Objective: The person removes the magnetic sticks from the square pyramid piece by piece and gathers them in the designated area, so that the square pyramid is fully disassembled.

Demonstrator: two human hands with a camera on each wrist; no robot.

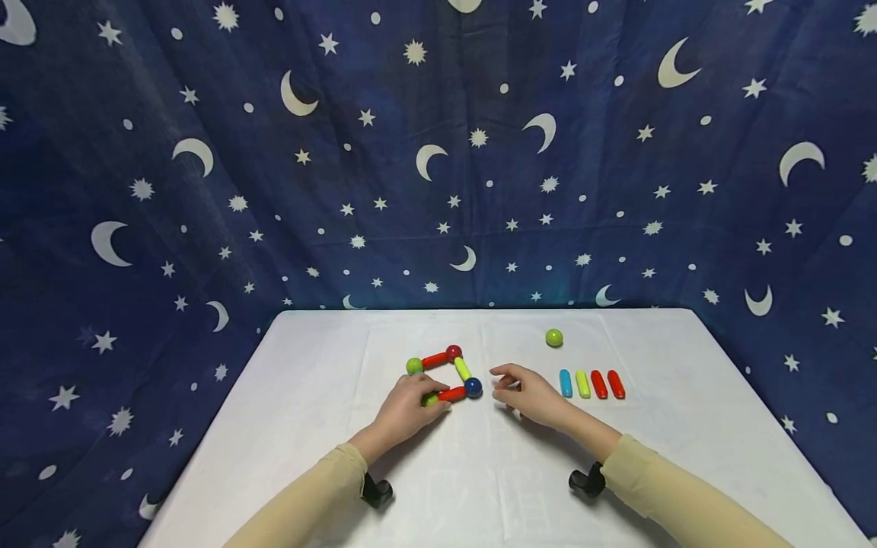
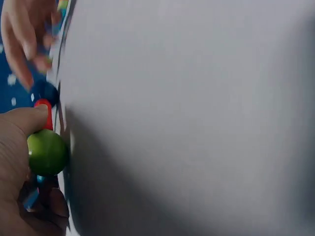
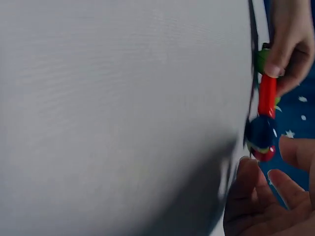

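A four-sided frame of rods and balls lies on the white table, left of its middle. My left hand holds its near left corner, with the thumb on the near red rod beside a green ball. The other fingers curl round the left side, mostly hiding a blue rod there. A dark blue ball forms the near right corner. From it a yellow rod runs to a dark red ball; another red rod joins that to a green ball. My right hand, fingers loosely bent and holding nothing, hovers right of the blue ball.
Right of my right hand, a loose blue rod, a yellow rod and two red rods lie in a row. A single green ball sits behind them. A dark blue star-and-moon curtain hangs behind the table.
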